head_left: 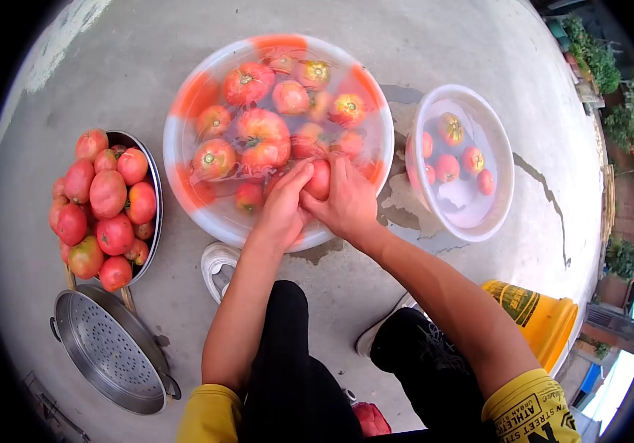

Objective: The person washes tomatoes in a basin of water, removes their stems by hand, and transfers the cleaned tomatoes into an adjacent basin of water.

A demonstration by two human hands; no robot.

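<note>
Both my hands are closed around one red tomato point(318, 180) at the near side of a large water-filled basin point(278, 230). My left hand point(286, 204) wraps it from the left, and my right hand point(349, 198) grips it from the right. Part of the tomato is hidden by my fingers. Several other tomatoes point(263, 137) float or lie in the water beyond my hands, some red and some with yellow-green tops. The basin is white with orange patches around its wall.
On the left, several tomatoes point(108, 193) are heaped in a metal pan. Below it leans a perforated steamer pot point(103, 351). A smaller white basin point(507, 170) with water and several tomatoes stands to the right. A yellow bucket point(553, 325) is near my right arm. The concrete floor has wet patches.
</note>
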